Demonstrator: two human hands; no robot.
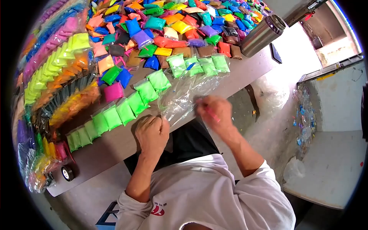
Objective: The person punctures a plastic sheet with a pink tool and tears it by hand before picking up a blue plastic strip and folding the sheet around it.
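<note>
My left hand [152,132] is closed at the near edge of the table, its fingers pinching the corner of a clear plastic bag [178,101]. The bag lies crumpled and flat, stretching toward the far right. Over its right side is my right hand [217,112], closed and partly blurred, with a thin pink stick-like thing [212,114] showing against the fingers; its kind I cannot make out. Beyond the bag sits a group of light green packets [193,66]. A slanting row of more green packets [124,110] runs along the table to the left of the bag.
Many small coloured packets [180,27] are heaped at the back. Bagged rows of yellow, orange and black packets [57,76] fill the left. A steel flask [262,36] stands at the back right, near a dark flat device [275,53]. A tape roll [67,173] lies front left.
</note>
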